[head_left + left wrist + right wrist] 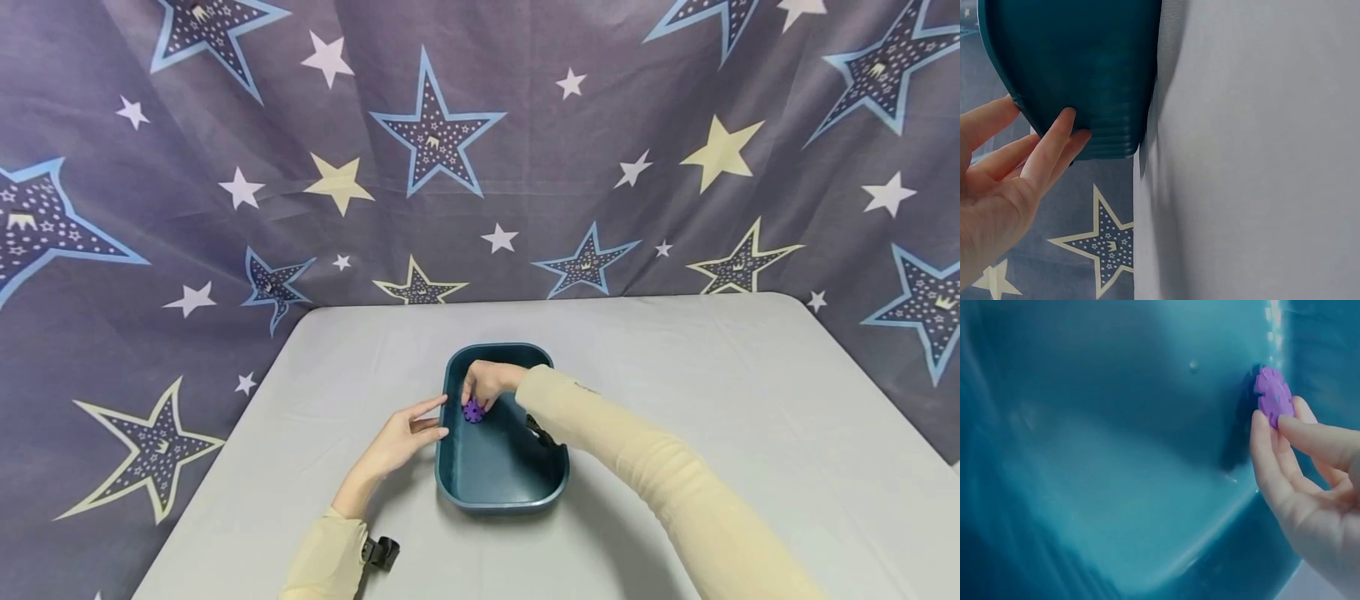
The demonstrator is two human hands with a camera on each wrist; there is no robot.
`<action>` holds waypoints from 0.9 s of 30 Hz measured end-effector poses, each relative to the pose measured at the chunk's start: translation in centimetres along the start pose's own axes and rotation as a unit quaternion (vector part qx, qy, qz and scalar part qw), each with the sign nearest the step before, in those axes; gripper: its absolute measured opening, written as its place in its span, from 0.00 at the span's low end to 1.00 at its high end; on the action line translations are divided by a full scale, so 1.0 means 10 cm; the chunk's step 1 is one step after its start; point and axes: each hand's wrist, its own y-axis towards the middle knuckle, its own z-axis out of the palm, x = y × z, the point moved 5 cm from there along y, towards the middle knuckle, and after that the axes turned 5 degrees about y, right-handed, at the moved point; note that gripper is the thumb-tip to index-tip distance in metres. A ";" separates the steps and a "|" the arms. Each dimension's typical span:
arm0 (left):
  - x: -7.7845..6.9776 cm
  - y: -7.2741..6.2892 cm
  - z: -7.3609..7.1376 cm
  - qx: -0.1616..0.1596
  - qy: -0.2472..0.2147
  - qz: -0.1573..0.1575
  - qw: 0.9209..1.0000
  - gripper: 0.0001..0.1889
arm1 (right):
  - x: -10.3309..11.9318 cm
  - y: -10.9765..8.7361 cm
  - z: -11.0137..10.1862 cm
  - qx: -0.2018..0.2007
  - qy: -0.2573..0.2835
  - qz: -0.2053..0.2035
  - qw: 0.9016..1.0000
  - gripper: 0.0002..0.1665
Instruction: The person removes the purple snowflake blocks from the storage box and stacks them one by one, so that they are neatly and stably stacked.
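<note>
A purple notched disc (pixel 1274 397), shaped like a small snowflake-style linking piece, is pinched between the thumb and fingers of my right hand (pixel 1310 469). In the head view that hand (pixel 491 380) is inside a deep teal plastic bin (pixel 502 505), with the disc (pixel 473 411) low near the bin's left wall. My left hand (pixel 401 437) is at the outside of the left wall, its fairly straight fingertips right at the rim. In the left wrist view the left hand's fingers (pixel 1054 147) lie against the bin's outer side.
The bin stands on a table with a pale grey cloth (pixel 712 375). Behind and to the sides hangs a dark curtain (pixel 525 167) printed with stars. A black wrist strap device (pixel 381 552) sits on the left sleeve.
</note>
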 end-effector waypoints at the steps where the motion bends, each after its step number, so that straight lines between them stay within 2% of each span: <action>1: 0.01 0.00 0.00 0.000 -0.002 0.000 1.000 0.27 | -0.04 0.04 -0.01 0.002 -0.001 -0.005 1.000 0.19; 2: 0.01 0.01 0.00 0.000 -0.003 -0.001 1.000 0.27 | -0.05 0.06 -0.02 0.005 -0.001 0.006 1.000 0.19; 5: 0.03 0.01 0.00 0.001 -0.003 -0.002 1.000 0.27 | -0.08 0.08 -0.07 0.002 0.003 -0.012 1.000 0.18; 7: 0.02 0.01 0.00 0.002 -0.001 -0.002 1.000 0.27 | -0.02 -0.01 -0.12 0.009 0.017 -0.009 1.000 0.18; 11: 0.00 0.00 -0.01 0.003 0.001 0.001 1.000 0.27 | 0.20 -0.33 -0.22 -0.006 0.021 -0.006 1.000 0.18; 14: -0.01 -0.01 -0.01 0.003 0.000 0.005 1.000 0.27 | 0.40 -0.63 -0.29 -0.018 0.033 0.018 0.999 0.17; 15: -0.01 -0.01 -0.01 0.003 0.000 0.005 1.000 0.28 | 0.46 -0.72 -0.30 -0.026 0.026 0.011 0.999 0.17; 16: -0.01 -0.02 -0.01 0.003 0.000 0.004 1.000 0.28 | 0.43 -0.70 -0.32 -0.015 0.033 -0.009 0.999 0.16; 21: -0.02 -0.01 0.00 0.004 0.006 -0.004 1.000 0.27 | 0.52 -0.88 -0.40 -0.016 0.031 -0.030 0.999 0.16; 22: -0.01 -0.01 0.00 0.005 0.007 -0.006 1.000 0.27 | 0.52 -0.88 -0.41 -0.015 0.039 -0.028 0.999 0.16; 23: -0.01 0.00 0.00 0.005 0.008 -0.007 1.000 0.27 | 0.60 -0.99 -0.41 -0.028 0.033 -0.013 0.999 0.16; 27: 0.00 0.01 0.00 0.005 0.006 -0.010 1.000 0.27 | 0.68 -1.15 -0.43 -0.034 0.035 -0.032 0.998 0.16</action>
